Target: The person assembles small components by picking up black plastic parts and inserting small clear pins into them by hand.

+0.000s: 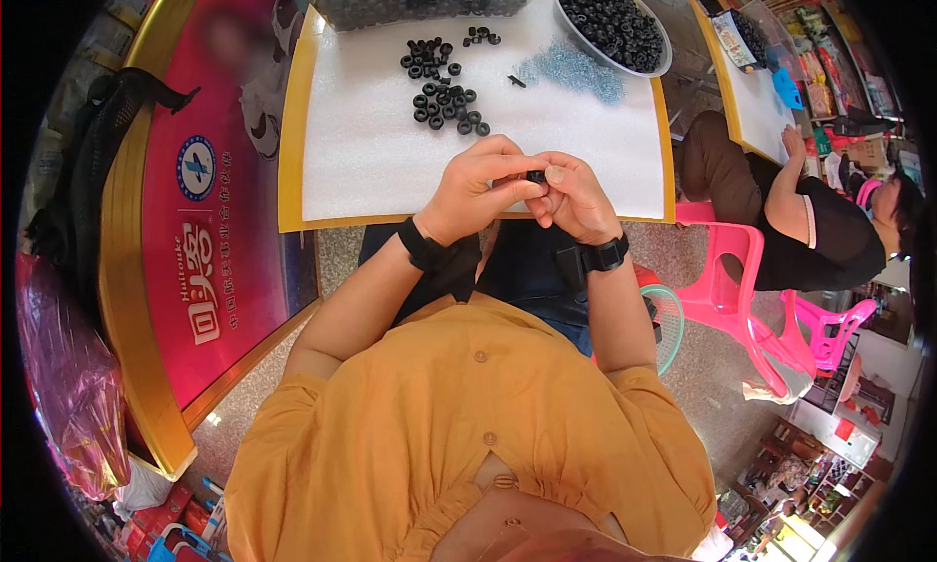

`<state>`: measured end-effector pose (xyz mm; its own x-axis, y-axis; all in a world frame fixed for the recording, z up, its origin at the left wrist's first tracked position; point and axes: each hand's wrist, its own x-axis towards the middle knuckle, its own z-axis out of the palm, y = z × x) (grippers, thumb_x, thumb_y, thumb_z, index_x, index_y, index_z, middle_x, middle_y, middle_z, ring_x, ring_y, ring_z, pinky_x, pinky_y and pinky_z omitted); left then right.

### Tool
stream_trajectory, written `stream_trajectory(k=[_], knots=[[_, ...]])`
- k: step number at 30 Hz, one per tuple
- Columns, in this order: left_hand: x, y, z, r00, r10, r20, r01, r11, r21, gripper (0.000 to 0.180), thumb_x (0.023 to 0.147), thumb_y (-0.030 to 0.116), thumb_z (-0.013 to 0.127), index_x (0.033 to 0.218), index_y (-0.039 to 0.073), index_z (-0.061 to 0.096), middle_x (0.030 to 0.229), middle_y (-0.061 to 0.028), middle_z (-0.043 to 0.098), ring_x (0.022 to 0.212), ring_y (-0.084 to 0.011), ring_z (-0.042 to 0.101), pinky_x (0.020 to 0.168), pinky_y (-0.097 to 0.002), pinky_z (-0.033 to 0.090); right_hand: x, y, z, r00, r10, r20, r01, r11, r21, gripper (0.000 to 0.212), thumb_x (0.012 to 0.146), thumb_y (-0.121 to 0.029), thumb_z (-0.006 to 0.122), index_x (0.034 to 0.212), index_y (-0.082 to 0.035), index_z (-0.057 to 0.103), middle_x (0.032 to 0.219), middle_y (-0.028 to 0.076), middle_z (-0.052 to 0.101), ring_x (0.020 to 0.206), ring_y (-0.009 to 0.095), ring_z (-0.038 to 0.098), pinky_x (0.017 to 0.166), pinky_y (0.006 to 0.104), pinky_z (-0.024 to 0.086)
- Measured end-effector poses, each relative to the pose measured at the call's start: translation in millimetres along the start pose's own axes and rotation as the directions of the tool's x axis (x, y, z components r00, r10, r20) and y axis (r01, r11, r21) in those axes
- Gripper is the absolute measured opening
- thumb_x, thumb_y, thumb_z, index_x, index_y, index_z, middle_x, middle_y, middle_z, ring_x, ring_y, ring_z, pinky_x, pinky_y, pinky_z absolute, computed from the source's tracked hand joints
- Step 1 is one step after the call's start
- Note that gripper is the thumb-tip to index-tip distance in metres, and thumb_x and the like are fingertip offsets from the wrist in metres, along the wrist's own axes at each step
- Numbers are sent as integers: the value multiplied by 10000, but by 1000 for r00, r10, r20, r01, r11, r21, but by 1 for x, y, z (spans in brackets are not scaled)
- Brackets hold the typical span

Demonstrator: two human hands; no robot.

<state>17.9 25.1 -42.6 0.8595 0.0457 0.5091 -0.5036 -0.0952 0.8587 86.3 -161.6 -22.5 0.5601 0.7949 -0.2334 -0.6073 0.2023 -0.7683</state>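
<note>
My left hand (476, 189) and my right hand (580, 199) meet over the near edge of the white-covered table (376, 176). Their fingertips pinch a small black ring-like part (536, 176) between them; its finer detail is hidden by the fingers. Beyond my left hand lie loose black rings (451, 105) in a scattered cluster. A lone small black piece (516, 81) rests farther out. Past my right hand spreads a heap of tiny clear bluish parts (576, 71), beside a white bowl (666, 62) full of black rings.
A clear plastic bin (327, 20) of dark parts stands at the table's far side. On the left is a yellow-edged counter with a pink panel (181, 298). A pink plastic stool (727, 279) and a seated person (810, 210) at another table are to the right.
</note>
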Motion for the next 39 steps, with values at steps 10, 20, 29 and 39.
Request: stream_trajectory(k=[10,20,29,39], knots=[[3,9,5,991,-84,-106,89,995,37,268,828,50,753,1095,34,730,889,-45,622,735,-116,553,643,-239,443,0,6,24,876,-419,-240,357,897,-261,143,932,-52,671,1057,16,654,887,72,665,722,135,654,620,261,567],[2,7,6,983,-136,-125,146,987,68,265,828,70,763,1090,44,736,888,-43,633,751,-117,564,661,-244,455,-5,1,28,809,-580,-100,383,648,-659,143,926,-9,670,1055,48,697,1000,92,661,767,132,658,663,235,551],[1,1,5,986,-114,-125,122,991,54,280,834,53,752,1114,49,735,858,-37,626,752,-121,565,654,-248,448,-2,7,25,830,-525,-186,371,770,-519,162,963,-60,643,1085,40,681,961,82,672,737,133,663,662,242,554],[-1,-1,6,986,-72,-148,85,993,85,303,820,48,766,1120,39,732,887,-57,654,760,-134,588,652,-247,459,-1,7,28,807,-571,-152,378,697,-609,148,956,-43,643,1067,43,691,994,94,659,742,135,663,662,243,558]])
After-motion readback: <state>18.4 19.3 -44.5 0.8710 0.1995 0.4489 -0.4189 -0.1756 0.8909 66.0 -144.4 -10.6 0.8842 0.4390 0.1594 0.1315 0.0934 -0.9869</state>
